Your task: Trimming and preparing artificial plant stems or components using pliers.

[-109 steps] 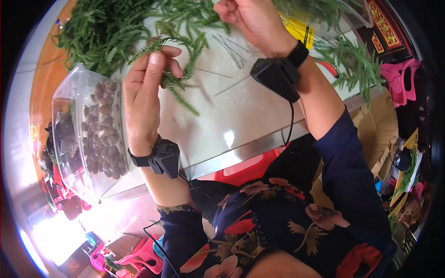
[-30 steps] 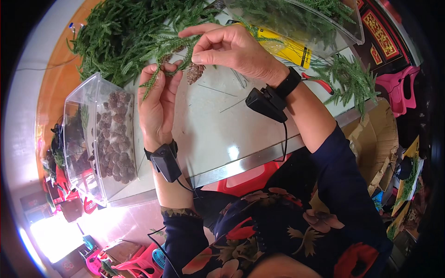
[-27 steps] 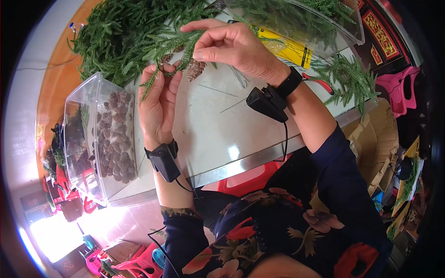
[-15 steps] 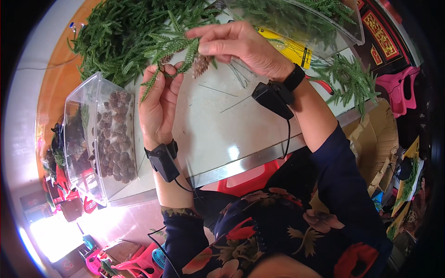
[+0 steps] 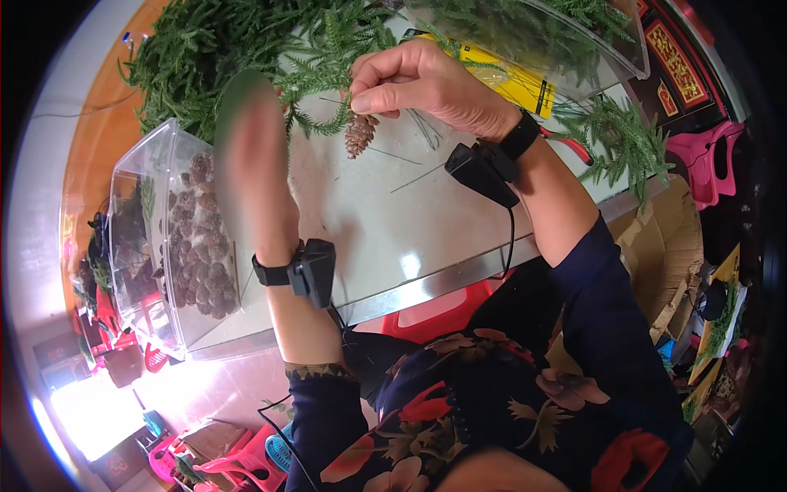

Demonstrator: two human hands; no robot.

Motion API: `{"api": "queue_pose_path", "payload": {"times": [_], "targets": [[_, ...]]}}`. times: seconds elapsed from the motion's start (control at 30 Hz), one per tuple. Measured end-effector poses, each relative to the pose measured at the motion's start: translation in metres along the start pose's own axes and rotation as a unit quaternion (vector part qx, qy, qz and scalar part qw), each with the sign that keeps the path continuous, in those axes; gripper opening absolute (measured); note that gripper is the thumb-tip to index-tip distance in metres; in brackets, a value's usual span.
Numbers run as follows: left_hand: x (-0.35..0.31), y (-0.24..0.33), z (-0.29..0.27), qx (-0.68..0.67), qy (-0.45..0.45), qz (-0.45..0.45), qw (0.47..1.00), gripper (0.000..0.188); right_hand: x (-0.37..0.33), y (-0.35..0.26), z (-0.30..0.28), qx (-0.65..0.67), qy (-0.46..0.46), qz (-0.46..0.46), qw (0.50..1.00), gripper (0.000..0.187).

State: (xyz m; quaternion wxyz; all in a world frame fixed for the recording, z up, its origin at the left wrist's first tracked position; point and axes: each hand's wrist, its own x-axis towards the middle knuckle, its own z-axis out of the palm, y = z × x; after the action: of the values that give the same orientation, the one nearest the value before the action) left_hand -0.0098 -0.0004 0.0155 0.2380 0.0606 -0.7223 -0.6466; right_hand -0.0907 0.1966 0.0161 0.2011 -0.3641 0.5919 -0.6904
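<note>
My right hand is closed in a pinch above the table, thumb against fingers, on a green artificial pine branch. A brown pine cone hangs just under those fingertips. To the left, my left hand is raised beside the clear bin's edge, close to the branch's left end. It is smeared, so its fingers and anything in them cannot be made out.
At left stands a clear bin with several pine cones. A heap of pine branches lies behind. Cut wires lie on the white table. Red-handled pliers, a yellow package and another clear bin are to the right.
My left hand has come away from the branch, moving left. The right hand stays nearly in place, and the pine cone now hangs in plain sight below it.
</note>
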Motion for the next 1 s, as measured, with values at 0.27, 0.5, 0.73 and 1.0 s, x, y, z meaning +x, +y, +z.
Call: {"api": "queue_pose_path", "payload": {"times": [0.27, 0.5, 0.73, 1.0], "targets": [[-0.004, -0.015, 0.003, 0.001, -0.021, 0.022, 1.000, 0.021, -0.001, 0.002, 0.001, -0.031, -0.024, 0.000, 0.999, 0.015], [-0.004, -0.017, 0.005, -0.093, -0.025, 0.047, 0.994, 0.016, 0.002, 0.011, 0.001, -0.095, -0.043, 0.000, 0.995, 0.016], [0.004, -0.028, -0.011, -0.262, -0.049, -0.113, 0.957, 0.016, 0.002, 0.012, 0.001, -0.150, -0.031, -0.026, 0.988, 0.016], [0.010, -0.037, -0.033, -0.530, -0.087, -0.232, 0.811, 0.016, 0.002, -0.004, -0.002, 0.029, 0.071, -0.023, 0.997, 0.015]]}}
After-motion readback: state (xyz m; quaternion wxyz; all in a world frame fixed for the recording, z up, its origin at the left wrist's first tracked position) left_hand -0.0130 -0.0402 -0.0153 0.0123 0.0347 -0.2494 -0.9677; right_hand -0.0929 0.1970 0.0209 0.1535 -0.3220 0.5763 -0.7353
